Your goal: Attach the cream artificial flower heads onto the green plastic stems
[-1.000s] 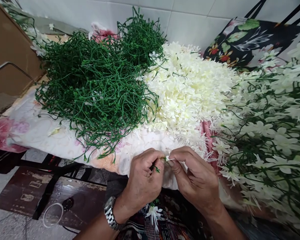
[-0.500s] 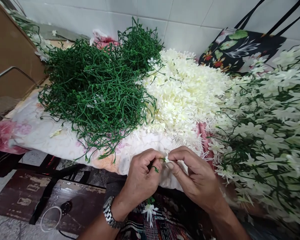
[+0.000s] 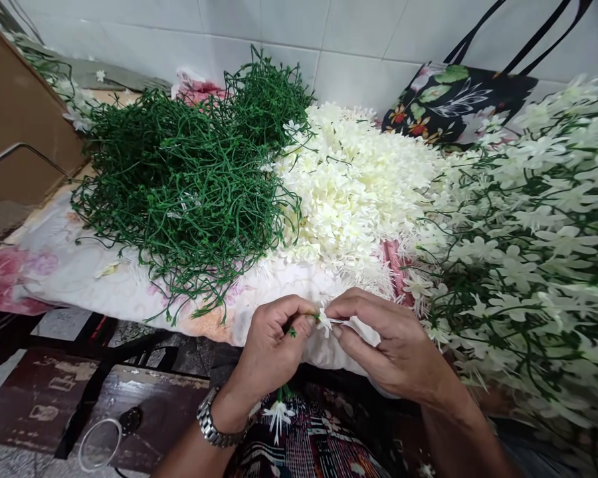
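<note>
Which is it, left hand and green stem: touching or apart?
Touching. The head view shows the left hand pinching the green stem, a green tip poking out beside the thumb.

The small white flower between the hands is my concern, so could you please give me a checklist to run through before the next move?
1. Left hand pinching a green stem: ok.
2. Right hand at the small white flower: ok, fingertips on its thin white strands.
3. Flower fully seated on stem: cannot tell, fingers hide the joint.
4. Green stem pile on the cloth: ok.
5. White blossom pile beside it: ok.
</note>
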Action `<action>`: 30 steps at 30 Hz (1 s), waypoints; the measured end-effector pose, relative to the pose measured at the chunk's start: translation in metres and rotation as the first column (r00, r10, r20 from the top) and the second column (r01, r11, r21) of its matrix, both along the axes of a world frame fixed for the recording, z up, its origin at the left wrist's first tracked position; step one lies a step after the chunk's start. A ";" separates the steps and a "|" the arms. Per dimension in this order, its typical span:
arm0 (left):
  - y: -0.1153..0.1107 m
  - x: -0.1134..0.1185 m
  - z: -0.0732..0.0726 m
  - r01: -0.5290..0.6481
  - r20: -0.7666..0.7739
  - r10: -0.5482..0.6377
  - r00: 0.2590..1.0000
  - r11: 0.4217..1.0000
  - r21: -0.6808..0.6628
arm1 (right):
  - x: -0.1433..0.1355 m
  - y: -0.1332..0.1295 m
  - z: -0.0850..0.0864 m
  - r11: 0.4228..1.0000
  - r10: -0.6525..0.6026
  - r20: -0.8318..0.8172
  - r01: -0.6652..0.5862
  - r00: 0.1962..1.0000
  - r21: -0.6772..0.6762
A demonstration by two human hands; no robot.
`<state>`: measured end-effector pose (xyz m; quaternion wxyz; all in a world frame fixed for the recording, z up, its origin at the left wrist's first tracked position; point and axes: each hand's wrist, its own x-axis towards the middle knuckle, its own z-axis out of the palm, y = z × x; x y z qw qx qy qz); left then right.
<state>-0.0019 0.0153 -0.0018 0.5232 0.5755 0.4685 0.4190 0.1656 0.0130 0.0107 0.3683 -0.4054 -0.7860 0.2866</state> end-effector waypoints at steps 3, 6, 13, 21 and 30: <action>0.000 0.001 0.000 -0.003 -0.009 0.003 1.000 1.000 0.021 | -0.003 0.001 -0.001 0.998 -0.026 0.015 0.025 1.000 0.062; -0.001 0.001 -0.001 -0.008 -0.031 0.009 0.999 0.999 0.050 | -0.007 0.001 -0.003 0.989 -0.067 0.016 0.064 0.998 0.131; -0.001 0.001 -0.002 -0.003 -0.077 0.012 0.997 0.993 0.120 | -0.011 0.003 -0.007 0.982 -0.080 0.006 0.078 0.997 0.173; -0.001 0.001 -0.005 0.039 -0.159 -0.003 0.987 0.974 0.222 | -0.004 0.005 -0.008 0.999 -0.052 -0.010 0.052 0.999 0.000; -0.002 0.003 -0.006 0.012 -0.181 0.030 0.983 0.974 0.225 | -0.002 0.004 -0.012 0.996 -0.057 0.005 0.056 0.998 0.074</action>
